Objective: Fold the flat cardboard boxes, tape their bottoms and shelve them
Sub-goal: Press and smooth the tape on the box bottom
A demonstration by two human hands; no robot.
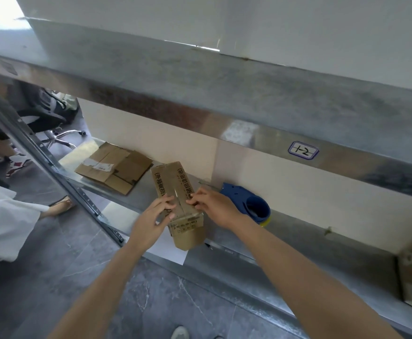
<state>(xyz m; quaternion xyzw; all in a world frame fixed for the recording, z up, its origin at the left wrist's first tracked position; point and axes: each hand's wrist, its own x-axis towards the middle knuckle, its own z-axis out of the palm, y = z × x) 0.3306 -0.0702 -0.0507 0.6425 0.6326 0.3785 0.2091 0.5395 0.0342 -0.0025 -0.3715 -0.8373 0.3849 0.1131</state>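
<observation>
Nearest us, both our bare forearms reach out over the grey floor (151, 297) toward the lower shelf (261, 243). Our left hand (151, 221) grips the box (187, 231) from its left side, fingers curled over the top flap and thumb against the near wall. Our right hand (214, 206) meets it from the right, its bent fingertips pinching at the right top flap beside the middle seam. The box stands folded up at the shelf's front edge, its top flaps closed and printed with black characters, a label on its near face. It rests partly on a white sheet (173, 253) that overhangs the shelf edge.

Just right of the box, behind our right hand, lies a blue tape dispenser (253, 204). Farther back and to the left, a flat cardboard (114, 167) lies on the same shelf. Above, the upper shelf's front rail carries a tag (303, 150) reading "1-2". Far left, beyond the shelf post, we see an office chair (51, 123) and another person's white garment (2, 216).
</observation>
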